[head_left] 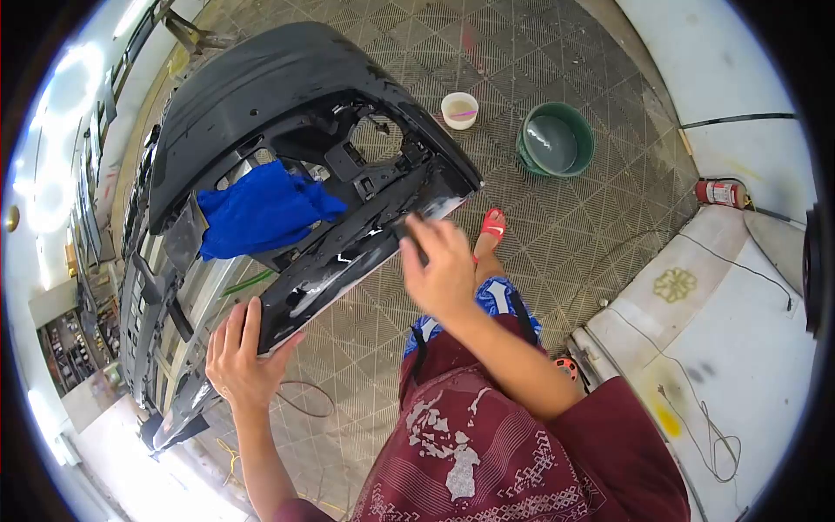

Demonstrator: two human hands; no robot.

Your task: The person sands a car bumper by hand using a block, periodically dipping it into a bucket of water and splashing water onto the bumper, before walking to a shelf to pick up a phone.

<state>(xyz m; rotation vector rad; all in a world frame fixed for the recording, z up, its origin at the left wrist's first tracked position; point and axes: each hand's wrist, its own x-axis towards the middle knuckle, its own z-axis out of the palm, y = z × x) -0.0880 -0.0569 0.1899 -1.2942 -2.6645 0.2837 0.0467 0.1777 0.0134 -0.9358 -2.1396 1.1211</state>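
A black car bumper (261,78) stands in front of me, with wet, shiny patches and pale worn areas along its near edge. My left hand (243,352) grips the bumper's lower left end, fingers over the top and thumb at the side. Near the right part of the same edge, my right hand (442,270) has its fingers bent over a small dark piece (416,241) that looks like sandpaper, mostly hidden by the fingers. A crumpled blue cloth (265,209) lies on the bumper between its openings.
On the patterned floor mat stand a white tub (459,111) with a pink item in it and a green bucket (555,139) of water. A fire extinguisher (722,193) is by the right wall. A cable (718,444) hangs at right. More parts line the left wall.
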